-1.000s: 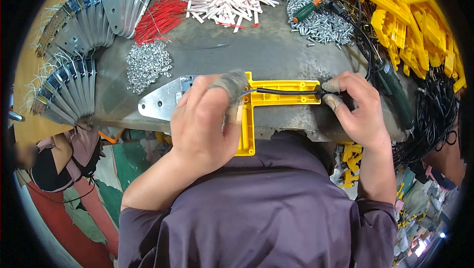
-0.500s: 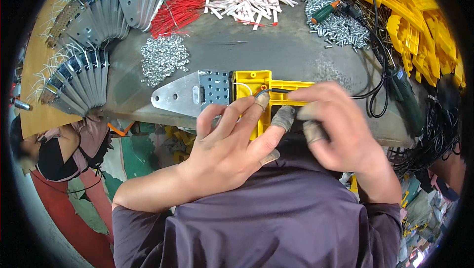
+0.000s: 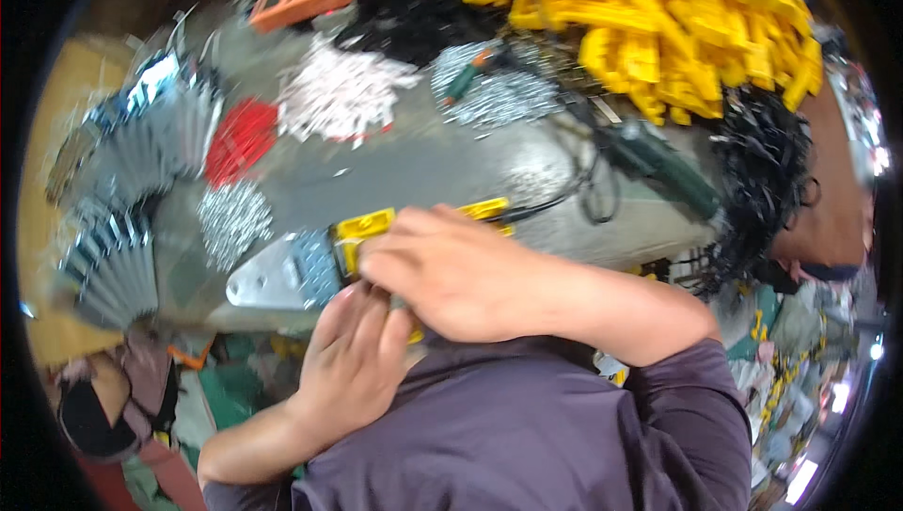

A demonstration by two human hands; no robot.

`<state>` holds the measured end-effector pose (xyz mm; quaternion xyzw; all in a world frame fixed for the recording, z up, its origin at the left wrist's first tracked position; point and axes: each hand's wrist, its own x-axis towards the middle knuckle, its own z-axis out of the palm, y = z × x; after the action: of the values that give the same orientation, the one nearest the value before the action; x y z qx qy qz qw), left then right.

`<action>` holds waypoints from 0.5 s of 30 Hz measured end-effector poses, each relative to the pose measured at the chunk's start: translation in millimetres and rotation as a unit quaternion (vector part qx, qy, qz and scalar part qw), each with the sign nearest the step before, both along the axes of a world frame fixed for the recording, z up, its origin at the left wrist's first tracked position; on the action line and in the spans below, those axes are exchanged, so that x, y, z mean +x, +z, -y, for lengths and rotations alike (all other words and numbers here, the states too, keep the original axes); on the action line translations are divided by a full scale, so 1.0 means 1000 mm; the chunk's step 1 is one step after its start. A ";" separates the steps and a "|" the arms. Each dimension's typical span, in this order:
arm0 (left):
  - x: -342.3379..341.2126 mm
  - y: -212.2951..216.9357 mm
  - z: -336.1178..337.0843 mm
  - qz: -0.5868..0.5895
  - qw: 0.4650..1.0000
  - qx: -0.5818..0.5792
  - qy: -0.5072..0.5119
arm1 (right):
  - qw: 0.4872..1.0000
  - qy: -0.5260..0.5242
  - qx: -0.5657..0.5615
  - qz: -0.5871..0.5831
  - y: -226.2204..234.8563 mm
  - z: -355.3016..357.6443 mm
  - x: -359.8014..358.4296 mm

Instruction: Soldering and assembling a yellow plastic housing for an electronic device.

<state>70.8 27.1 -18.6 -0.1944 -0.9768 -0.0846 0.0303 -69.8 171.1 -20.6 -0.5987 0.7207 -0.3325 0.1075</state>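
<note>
A yellow plastic handle shell lies near the table's front edge, joined on its left to a pointed silver metal plate with holes. A black cable runs off from the shell's right end. My left hand reaches up from below, its fingers close together and gripping the shell's near side. Over the shell's middle lies my right hand, fingers curled down against the left fingertips. Whatever the right fingers pinch is hidden, and both hands are smeared by motion.
Behind lie metal nuts, red sleeves, white tubes and screws with a screwdriver. Yellow shells heap at the back right, near a dark green power tool. Metal plates stand at left.
The view has swung, bringing more of the table's right and back into sight. My right hand has moved left over the shell, meeting my left fingertips.
</note>
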 end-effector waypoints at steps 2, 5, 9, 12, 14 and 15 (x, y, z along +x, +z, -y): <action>-0.005 0.000 0.004 0.022 1.000 -0.001 -0.002 | 0.999 -0.019 0.021 -0.014 0.000 -0.001 -0.001; -0.005 0.005 0.003 0.025 0.999 -0.038 -0.021 | 0.999 -0.002 0.034 -0.034 0.009 -0.002 0.002; -0.008 0.009 -0.002 0.002 0.998 -0.062 -0.028 | 0.996 -0.042 -0.058 -0.058 0.015 -0.023 -0.027; -0.008 0.010 0.001 0.013 0.996 -0.080 -0.030 | 0.972 -0.214 -0.057 -0.077 0.045 -0.056 -0.071; -0.005 0.010 0.001 0.017 0.996 -0.084 -0.034 | 0.943 -0.287 -0.046 -0.163 0.048 -0.074 -0.114; -0.005 0.012 0.000 0.013 0.996 -0.084 -0.031 | 0.923 -0.327 -0.027 -0.199 0.056 -0.082 -0.132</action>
<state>65.8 27.0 -7.0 -0.2255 -0.9742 -0.0054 -0.0016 -202.3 252.7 35.8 -0.3861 0.8739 -0.2423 -0.1691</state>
